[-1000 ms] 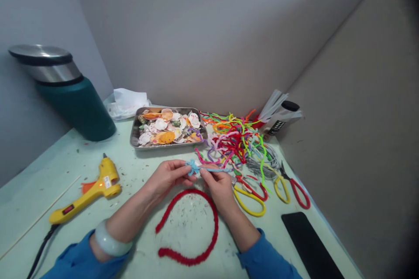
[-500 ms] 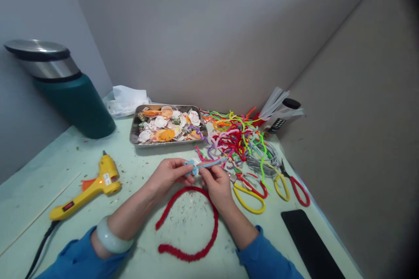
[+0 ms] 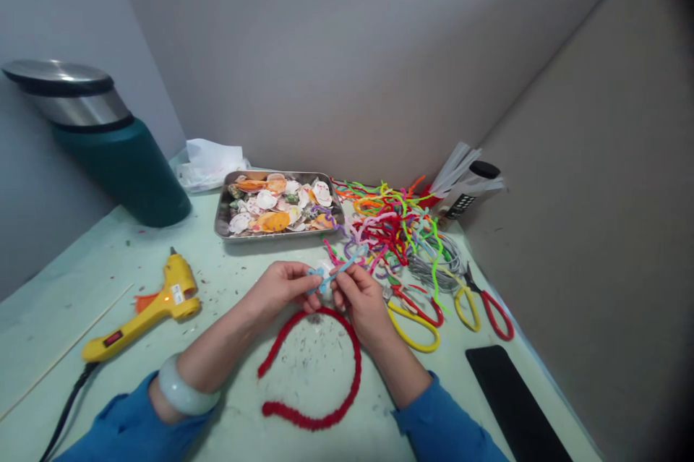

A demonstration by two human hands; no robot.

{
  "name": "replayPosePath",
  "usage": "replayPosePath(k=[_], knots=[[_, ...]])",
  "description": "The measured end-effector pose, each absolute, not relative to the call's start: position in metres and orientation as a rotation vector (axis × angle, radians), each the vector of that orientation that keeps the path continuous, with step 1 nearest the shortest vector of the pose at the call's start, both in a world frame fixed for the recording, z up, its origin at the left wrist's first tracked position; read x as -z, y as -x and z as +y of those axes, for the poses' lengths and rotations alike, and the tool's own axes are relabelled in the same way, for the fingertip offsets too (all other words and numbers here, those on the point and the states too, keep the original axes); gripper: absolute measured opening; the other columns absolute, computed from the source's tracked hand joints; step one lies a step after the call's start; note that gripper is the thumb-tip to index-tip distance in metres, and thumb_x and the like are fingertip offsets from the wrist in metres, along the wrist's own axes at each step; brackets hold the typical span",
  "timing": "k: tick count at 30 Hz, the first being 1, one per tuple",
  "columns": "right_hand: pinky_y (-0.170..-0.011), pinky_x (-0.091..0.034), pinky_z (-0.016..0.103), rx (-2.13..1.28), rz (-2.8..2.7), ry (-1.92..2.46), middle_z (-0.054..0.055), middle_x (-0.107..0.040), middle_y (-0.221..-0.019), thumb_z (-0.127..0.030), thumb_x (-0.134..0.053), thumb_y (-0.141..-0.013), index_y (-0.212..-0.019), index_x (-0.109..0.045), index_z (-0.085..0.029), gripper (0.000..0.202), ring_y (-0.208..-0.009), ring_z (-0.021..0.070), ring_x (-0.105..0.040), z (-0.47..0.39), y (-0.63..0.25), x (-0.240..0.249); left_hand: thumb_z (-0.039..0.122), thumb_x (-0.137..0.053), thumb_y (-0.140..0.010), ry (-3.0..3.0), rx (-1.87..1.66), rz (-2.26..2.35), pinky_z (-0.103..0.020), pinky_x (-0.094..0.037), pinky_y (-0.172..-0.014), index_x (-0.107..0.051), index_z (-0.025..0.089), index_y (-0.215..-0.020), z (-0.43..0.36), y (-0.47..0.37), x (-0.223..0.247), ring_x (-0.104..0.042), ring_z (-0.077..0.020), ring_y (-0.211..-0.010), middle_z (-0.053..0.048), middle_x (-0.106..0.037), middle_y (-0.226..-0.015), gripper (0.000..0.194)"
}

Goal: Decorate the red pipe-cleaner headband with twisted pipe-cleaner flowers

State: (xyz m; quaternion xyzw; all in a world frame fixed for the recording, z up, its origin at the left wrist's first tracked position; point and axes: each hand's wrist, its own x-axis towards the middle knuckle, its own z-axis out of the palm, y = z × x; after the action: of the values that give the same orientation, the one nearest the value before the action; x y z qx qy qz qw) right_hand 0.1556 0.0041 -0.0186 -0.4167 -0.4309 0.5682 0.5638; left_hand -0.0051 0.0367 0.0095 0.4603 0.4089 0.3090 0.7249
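Note:
Between both hands is a light blue pipe cleaner (image 3: 351, 259), its left part bent into small loops and its free end pointing up to the right. My left hand (image 3: 287, 284) is closed in a pinch on the looped part. With thumb and fingers pressed together, my right hand (image 3: 358, 297) pinches the straighter length. Just below the hands, a red fuzzy headband-shaped ring (image 3: 355, 382) lies on the table, with a gap at its left side. A whitish thing behind the blue loops is too small to make out.
A tray (image 3: 282, 236) of shells stands behind the hands, beside a tangled heap of coloured pipe cleaners (image 3: 387, 231). Two pairs of scissors (image 3: 415, 332) and a black phone-like slab (image 3: 515, 404) lie right. A yellow glue gun (image 3: 146, 317) and green bottle (image 3: 124, 165) are left.
The blue pipe cleaner's free end has swung upward, now more steeply tilted. My right hand has turned slightly with it; my left hand keeps its pinch almost in place.

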Motion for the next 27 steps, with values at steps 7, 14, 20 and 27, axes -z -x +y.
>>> replayPosePath(k=[7,14,20,27], knots=[[-0.049,-0.031,0.019,-1.518,-1.107,0.93,-0.005,-0.052,-0.053,-0.036,-0.059,-0.084,-0.076,-0.055,-0.017,0.02,-0.047,0.0063,-0.042,0.006,-0.164,0.016,0.034,-0.07,-0.07,-1.096,-0.561,0.861,-0.023,-0.047,-0.049,-0.062,0.01,-0.067,0.036,0.009,-0.012,-0.058,-0.0124,-0.044,-0.007,-0.066,-0.053,0.025],[-0.048,-0.033,0.019,-1.468,-1.132,0.973,-0.004,-0.054,-0.054,-0.037,-0.058,-0.083,-0.082,-0.061,-0.016,0.021,-0.047,0.0067,-0.044,0.006,-0.165,0.013,0.034,-0.07,-0.071,-1.046,-0.596,0.865,-0.023,-0.047,-0.049,-0.064,0.01,-0.071,0.037,0.011,-0.009,-0.059,-0.0127,-0.045,-0.006,-0.066,-0.055,0.025],[-0.041,-0.028,0.018,-1.656,-0.984,0.895,-0.003,-0.059,-0.059,-0.04,-0.063,-0.079,-0.08,-0.06,-0.016,0.025,-0.039,0.0043,-0.041,0.007,-0.165,0.015,0.035,-0.07,-0.071,-1.051,-0.562,0.821,-0.022,-0.047,-0.049,-0.066,0.01,-0.072,0.037,0.011,-0.01,-0.057,-0.0113,-0.044,-0.006,-0.066,-0.055,0.025],[-0.039,-0.029,0.016,-1.78,-0.96,0.911,-0.002,-0.062,-0.054,-0.036,-0.068,-0.076,-0.072,-0.058,-0.014,0.024,-0.036,0.0037,-0.043,0.008,-0.169,0.014,0.033,-0.071,-0.071,-1.085,-0.494,0.822,-0.022,-0.046,-0.047,-0.064,0.011,-0.069,0.034,0.01,-0.011,-0.058,-0.0124,-0.043,-0.006,-0.065,-0.051,0.024]])
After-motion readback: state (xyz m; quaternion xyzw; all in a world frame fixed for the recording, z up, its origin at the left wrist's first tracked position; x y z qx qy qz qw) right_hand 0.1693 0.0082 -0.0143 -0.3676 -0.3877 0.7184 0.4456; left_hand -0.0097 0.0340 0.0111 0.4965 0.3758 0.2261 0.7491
